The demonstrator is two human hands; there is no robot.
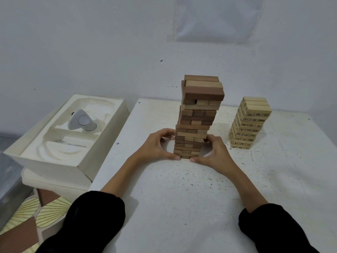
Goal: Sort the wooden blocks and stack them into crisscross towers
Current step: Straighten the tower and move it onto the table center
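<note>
— So, how will that tall tower (198, 115) handle?

— Poorly if it is pushed, I judge. It is loose wooden blocks, stiff and dry, with nothing binding one layer to the next. Each block is light, but the stack looks top-heavy (the upper layers sit skewed and overhang to the right).

— Where should one take hold?

— Low, at the base, from both sides at once, as it is held now. The left hand (158, 145) curls its fingers against the left face of the lower layers, with its thumb at the bottom front corner. The right hand (217, 150) mirrors it on the right face, thumb tip close beside the other. Both cup the tower, and neither holds a loose block.

— And where does it stand?

— In the middle of the white tabletop (182, 198), well apart from the numbered tower (249, 123) on its right.

— How does it look?

— Dark brown and honey blocks are mixed, three to a layer, each layer crossing the last. A small gap shows in one layer near the top. The numbered tower is shorter, tidier and of pale wood.
</note>
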